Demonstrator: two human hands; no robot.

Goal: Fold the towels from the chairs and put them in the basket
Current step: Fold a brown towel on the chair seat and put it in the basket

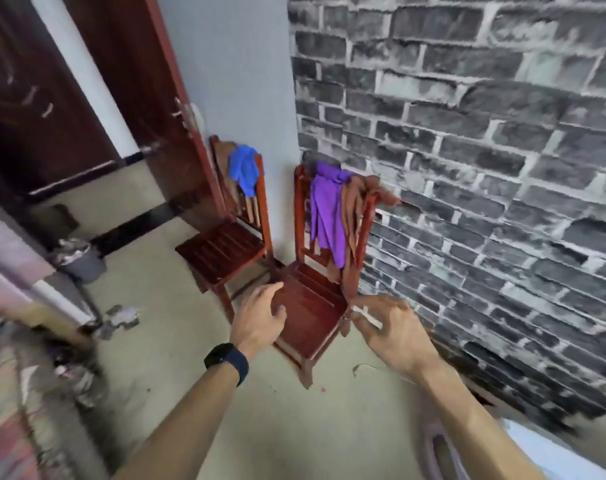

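- Both your hands are out over the near chair (308,306), and neither one touches a towel yet. I judge the step in hand to be the first pick-up.
- Your left hand (260,315) is open, its fingers spread and relaxed above the front of the seat, holding nothing.
- Your right hand (393,332) is half curled, thumb and forefinger close together. A pale sliver shows between them (I cannot tell whether you pinch it or it lies behind).
- The purple towel (324,216) is draped over the top rail of the near chair. Its long axis runs straight up and down, and its free end points at the seat.
- Just beside it, touching, the brown towel (372,190) bunches over the right post. A long twisted strip of it drops to about seat level.
- The blue towel (244,169) hangs crumpled on the back of the far chair (221,247), well apart from your hands.
- Take one towel at a time, and reach high for the fold at the rail, not the dangling end.
- Lift up and off, so the cloth clears the slats and does not drag its neighbour along (the purple and the brown overlap).
- Then find two corners of a short edge and let the length hang before you fold.
- A blurred lilac rim (433,445) near your right elbow may be the basket, but I cannot be sure.
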